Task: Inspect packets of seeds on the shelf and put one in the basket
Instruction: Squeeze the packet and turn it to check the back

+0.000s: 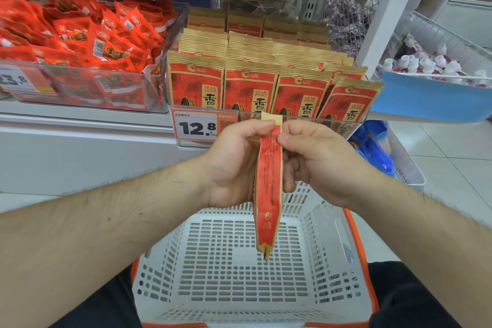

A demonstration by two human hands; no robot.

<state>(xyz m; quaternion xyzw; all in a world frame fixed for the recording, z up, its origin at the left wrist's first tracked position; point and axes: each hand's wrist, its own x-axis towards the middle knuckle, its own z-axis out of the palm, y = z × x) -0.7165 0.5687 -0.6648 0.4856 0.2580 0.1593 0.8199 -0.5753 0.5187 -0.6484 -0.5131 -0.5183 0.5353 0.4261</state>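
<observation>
Two hands on one seed packet (268, 194), held edge-on to the camera, long axis running top to bottom, lower corner dangling straight over the white basket (239, 261). From the left: left hand (234, 165) curled round the packet's left side, thumb pinching near the top edge. Packet in the middle, upright, well clear of the basket floor. Right hand (319, 162) on the right side, thumb pressed to the red face, fingers curled in behind. Behind and farther off, shelf tray (359, 120) full of matching packets. Judged from here: straight down is the only way needed, both hands equally near; let go and into the basket.
</observation>
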